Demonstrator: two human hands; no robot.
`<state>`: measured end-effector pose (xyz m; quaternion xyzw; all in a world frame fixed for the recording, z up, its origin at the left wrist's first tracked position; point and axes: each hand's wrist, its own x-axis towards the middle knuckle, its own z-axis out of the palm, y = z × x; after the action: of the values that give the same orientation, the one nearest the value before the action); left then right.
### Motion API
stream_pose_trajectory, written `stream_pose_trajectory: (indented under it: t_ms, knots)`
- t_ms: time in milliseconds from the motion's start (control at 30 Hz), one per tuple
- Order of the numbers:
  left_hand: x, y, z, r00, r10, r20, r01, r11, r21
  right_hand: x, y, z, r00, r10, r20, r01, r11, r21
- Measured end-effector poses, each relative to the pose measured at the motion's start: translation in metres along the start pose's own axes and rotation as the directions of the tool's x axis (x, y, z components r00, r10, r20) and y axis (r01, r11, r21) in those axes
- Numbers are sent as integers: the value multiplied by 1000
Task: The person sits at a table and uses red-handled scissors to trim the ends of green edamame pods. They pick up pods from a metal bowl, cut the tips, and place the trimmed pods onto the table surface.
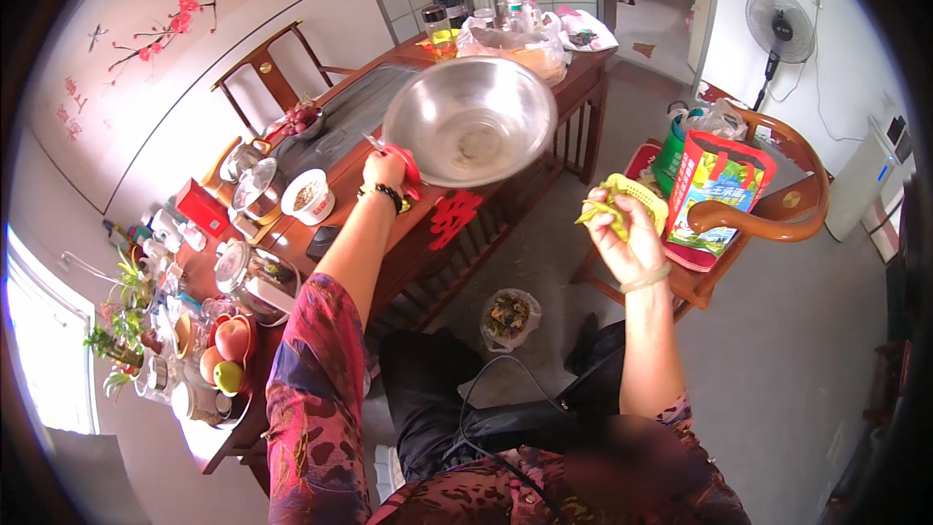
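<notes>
My left hand (386,173) is closed around red-handled scissors (410,167) at the table's near edge, their metal tip pointing away to the left. Just beyond it a wide steel basin (469,122) rests on the table, with what looks like a little water at its bottom. On the right, my right hand (627,238) is raised with its fingers closed on several yellow-green bean pods (601,211). Directly behind that hand is a yellow plastic basket (641,199), partly hidden by it.
A wooden armchair (768,219) at right carries a red and blue bag (719,192). A white bowl (308,196), glass teapot (258,272) and fruit (231,340) crowd the wooden table's left side. A scrap-filled bag (509,319) stands on the floor; bottles (522,12) stand at the table's far end.
</notes>
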<state>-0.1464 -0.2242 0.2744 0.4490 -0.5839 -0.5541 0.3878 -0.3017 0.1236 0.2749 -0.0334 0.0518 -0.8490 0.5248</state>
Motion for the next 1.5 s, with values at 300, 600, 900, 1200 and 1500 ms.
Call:
stream_pose_trajectory:
  t_ms: [300, 600, 900, 1200, 1500]
  knots:
    - [69, -7, 45, 982, -130, -133, 158, 963, 219, 16, 10, -66, 977, 138, -162, -126, 989, 81]
    - [73, -54, -15, 932, 152, -329, -70, 966, 247, 25, 69, -67, 939, 198, -281, -217, 975, -39]
    - [-194, -131, -60, 952, 128, 277, -42, 954, -296, 58, 118, -93, 901, 230, -368, -322, 922, -212]
    - [-240, -256, -92, 835, -36, 549, 220, 936, -273, 175, 207, -3, 987, 74, 141, 110, 320, -941]
    - [-242, -302, -105, 829, 1, 559, 284, 861, -423, 244, 271, -18, 677, 223, 701, 641, -647, -413]
